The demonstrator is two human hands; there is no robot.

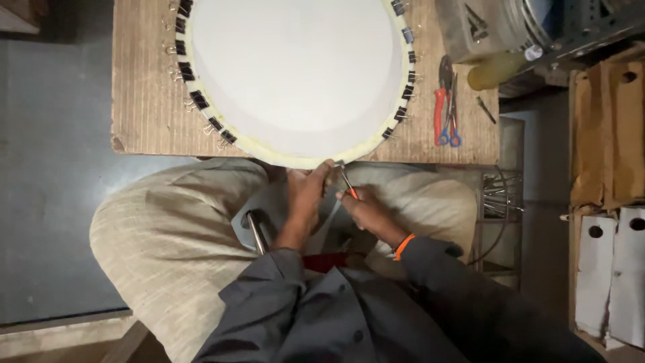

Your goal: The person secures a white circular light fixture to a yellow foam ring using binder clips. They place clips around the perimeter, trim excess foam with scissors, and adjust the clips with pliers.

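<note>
A large round white disc (295,74) with a pale yellow rim lies on a wooden board (141,101). Many black binder clips (199,99) grip its edge on both sides. My left hand (306,198) pinches the disc's near rim where it overhangs the board. My right hand (366,208) holds a small tool with an orange handle (348,185), its metal tip touching the rim beside my left fingers. An orange band sits on my right wrist.
Red-handled pliers and blue-handled scissors (446,107) lie on the board's right side beside a yellowish bottle (500,67). A metal machine stands at the back right. Cardboard and white boxes (615,202) line the right. A rack of metal rods (500,195) sits by my right knee.
</note>
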